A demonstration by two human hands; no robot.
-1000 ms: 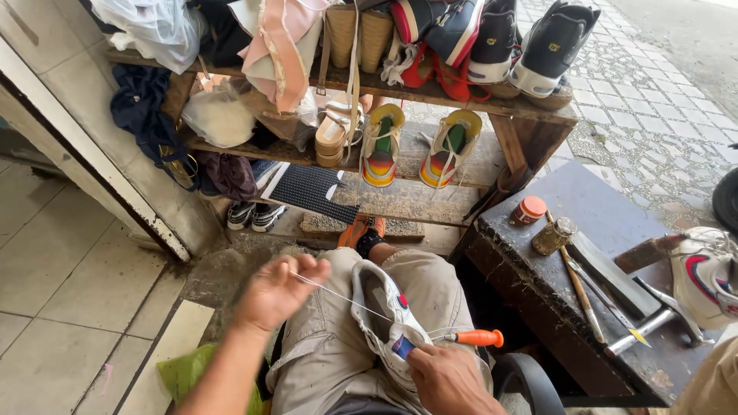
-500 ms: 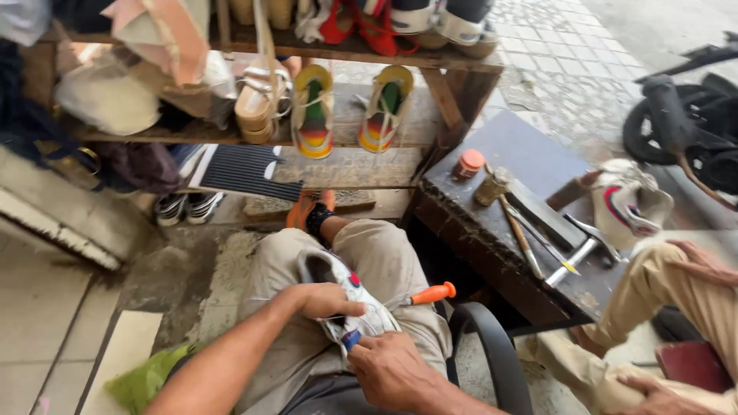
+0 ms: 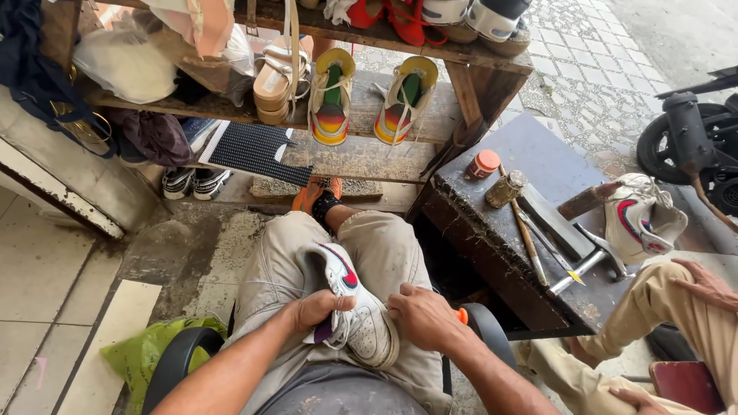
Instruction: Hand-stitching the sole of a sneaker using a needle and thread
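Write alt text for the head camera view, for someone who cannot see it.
A seated person's left hand and right hand grip a white sneaker on their lap; an orange tool handle peeks past the right hand. A dark workbench with tools stands alongside.

Both hands grip a white sneaker [image 3: 354, 307] on the lap: left hand [image 3: 315, 310] on its side, right hand [image 3: 421, 317] over an orange-handled tool [image 3: 461, 316].

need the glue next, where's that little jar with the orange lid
In the head view, the small jar with the orange lid stands at the far left corner of the dark workbench, right of the person's knees, beside a brass-coloured bottle.
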